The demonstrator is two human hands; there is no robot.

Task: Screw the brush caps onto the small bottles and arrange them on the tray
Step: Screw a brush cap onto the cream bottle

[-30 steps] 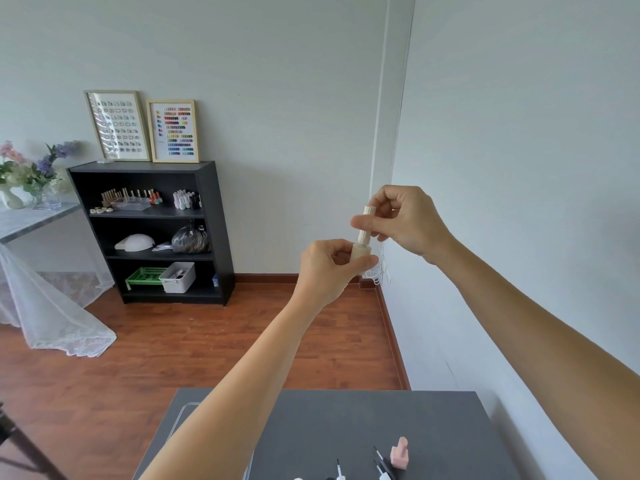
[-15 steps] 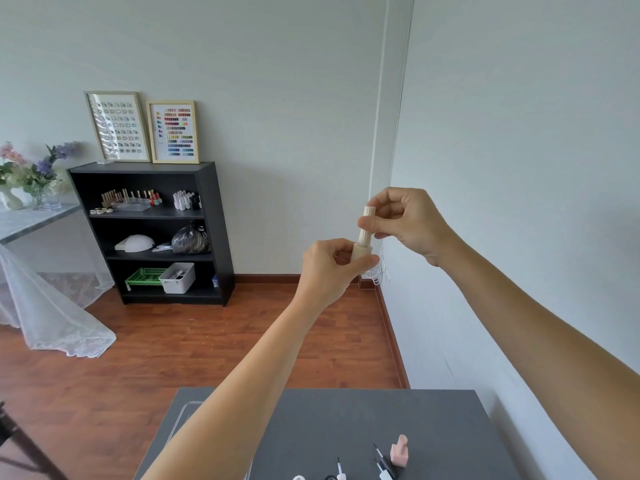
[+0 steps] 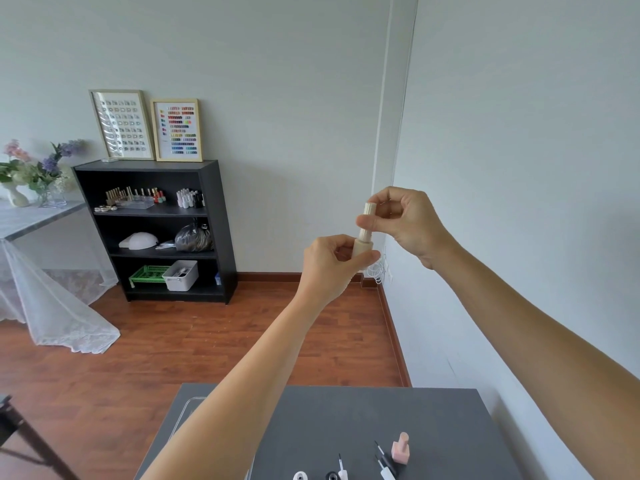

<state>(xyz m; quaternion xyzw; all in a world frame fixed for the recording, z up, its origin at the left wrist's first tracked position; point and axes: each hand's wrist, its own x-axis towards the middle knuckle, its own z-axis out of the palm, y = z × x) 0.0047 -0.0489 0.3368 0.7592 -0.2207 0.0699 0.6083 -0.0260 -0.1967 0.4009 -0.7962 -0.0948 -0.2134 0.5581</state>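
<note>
I am holding a small beige bottle point(image 3: 362, 249) up at arm's length, well above the grey table point(image 3: 346, 427). My left hand point(image 3: 332, 263) is curling around the bottle's body, thumb and fingers closed on it. My right hand point(image 3: 408, 221) is pinching the beige brush cap point(image 3: 367, 220) between thumb and forefinger — the cap is standing upright on the bottle's neck, though I cannot tell how far it is threaded on.

Down at the near edge of the table a pink bottle point(image 3: 400, 452) is standing, with loose brush caps point(image 3: 382, 460) lying just beside it. The clear tray point(image 3: 188, 407) is showing only as a corner at the table's left, mostly hidden behind my left forearm.
</note>
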